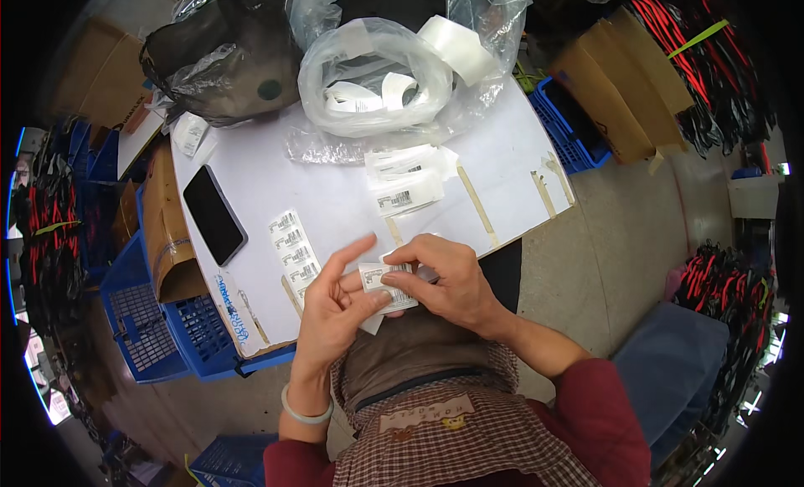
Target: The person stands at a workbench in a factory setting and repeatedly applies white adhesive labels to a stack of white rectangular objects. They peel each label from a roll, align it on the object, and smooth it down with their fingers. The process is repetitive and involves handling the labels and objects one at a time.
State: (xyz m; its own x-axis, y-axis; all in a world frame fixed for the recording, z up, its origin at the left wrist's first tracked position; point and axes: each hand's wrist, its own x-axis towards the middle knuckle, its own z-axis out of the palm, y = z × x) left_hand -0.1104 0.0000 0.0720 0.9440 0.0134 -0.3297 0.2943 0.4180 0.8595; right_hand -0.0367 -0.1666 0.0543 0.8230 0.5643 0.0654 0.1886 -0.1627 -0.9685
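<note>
Close to my body, at the table's near edge, both hands meet over small white barcode labels (pixel 402 299). My left hand (pixel 333 313) holds them from below with the thumb on top, its index finger stretched out. My right hand (pixel 448 278) pinches their upper edge between thumb and forefinger. How many pieces are between the fingers I cannot tell. Left of my hands, a strip of barcode labels (pixel 291 246) lies flat on the white table (pixel 335 198). Just beyond them rests a loose pile of white labels (pixel 406 194).
At the back, a clear plastic bag (pixel 314 93) holds white label strips, with a white roll (pixel 459 51) at its rim. A dark bag (pixel 226 77) sits back left, a phone (pixel 215 215) at left. Blue crates (pixel 146 311) and cardboard boxes (pixel 624 85) flank the table.
</note>
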